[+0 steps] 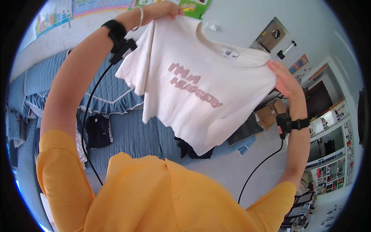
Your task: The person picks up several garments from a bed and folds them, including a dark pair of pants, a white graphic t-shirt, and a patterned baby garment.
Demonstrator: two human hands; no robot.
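Observation:
A white short-sleeved T-shirt [185,72] hangs spread in the air before me, with pinkish lettering on its chest and a label inside the neck. My left hand [165,10] grips it at one shoulder, high in the picture. On the other side, my right hand [285,76] pinches the shirt near the end of the neckline. The cloth sags between the two hands, and its lower hem falls in uneven waves. Both wrists carry black strapped devices with cables.
Behind the shirt stands a sofa with a blue quilted cover [133,139]. A folded dark garment [98,130] lies on its seat, and black cloth [191,149] shows below the shirt's hem. Cardboard boxes [266,114] stand to the right, before white shelves [330,174]. Posters [98,7] hang on the wall.

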